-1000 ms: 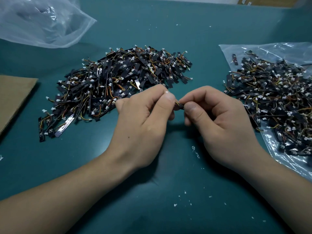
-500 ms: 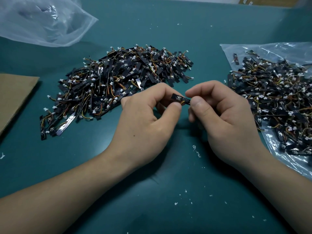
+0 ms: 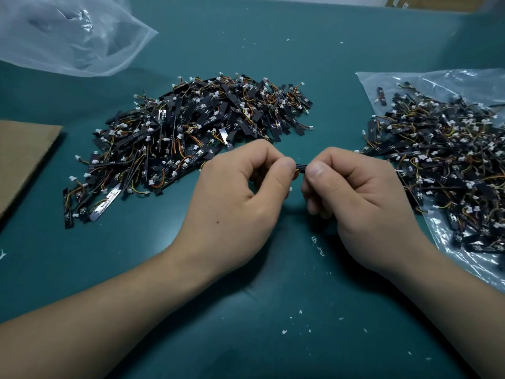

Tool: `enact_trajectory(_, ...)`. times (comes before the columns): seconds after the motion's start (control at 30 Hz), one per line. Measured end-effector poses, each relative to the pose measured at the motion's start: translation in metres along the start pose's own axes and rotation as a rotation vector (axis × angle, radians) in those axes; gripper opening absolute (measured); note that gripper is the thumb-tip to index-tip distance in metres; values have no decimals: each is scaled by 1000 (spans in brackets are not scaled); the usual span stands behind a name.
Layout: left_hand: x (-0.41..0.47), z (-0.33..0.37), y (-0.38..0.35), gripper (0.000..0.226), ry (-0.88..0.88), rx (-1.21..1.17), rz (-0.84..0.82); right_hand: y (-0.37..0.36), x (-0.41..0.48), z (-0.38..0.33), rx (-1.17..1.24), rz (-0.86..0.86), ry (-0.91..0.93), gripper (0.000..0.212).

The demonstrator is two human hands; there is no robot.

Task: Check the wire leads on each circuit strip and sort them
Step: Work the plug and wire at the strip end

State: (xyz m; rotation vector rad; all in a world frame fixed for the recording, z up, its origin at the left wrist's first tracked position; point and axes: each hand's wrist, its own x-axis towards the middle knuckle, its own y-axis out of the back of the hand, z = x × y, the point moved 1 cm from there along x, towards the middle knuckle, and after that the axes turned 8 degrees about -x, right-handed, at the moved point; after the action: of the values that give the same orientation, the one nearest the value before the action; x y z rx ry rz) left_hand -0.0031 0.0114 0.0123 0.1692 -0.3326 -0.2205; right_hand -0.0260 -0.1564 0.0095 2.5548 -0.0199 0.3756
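Nearer now, my left hand [image 3: 235, 198] and right hand [image 3: 363, 203] pinch the thin black circuit strip [image 3: 300, 167] by its ends; I'd judge it light, stiff, leads fragile.

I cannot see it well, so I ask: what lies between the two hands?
In the head view, a short black circuit strip spans the gap; the left hand and the right hand each pinch one end.
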Motion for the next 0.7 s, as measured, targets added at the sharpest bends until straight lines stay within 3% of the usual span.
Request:
enact_trajectory(0.37, -1, 0, 1, 24, -7, -64, -34, 1, -1, -2, 55, -2, 6, 32)
enact_trajectory(0.7, 0, -1, 0, 22, -1, 72, -17, -2, 0, -1, -49, 2, -16, 31)
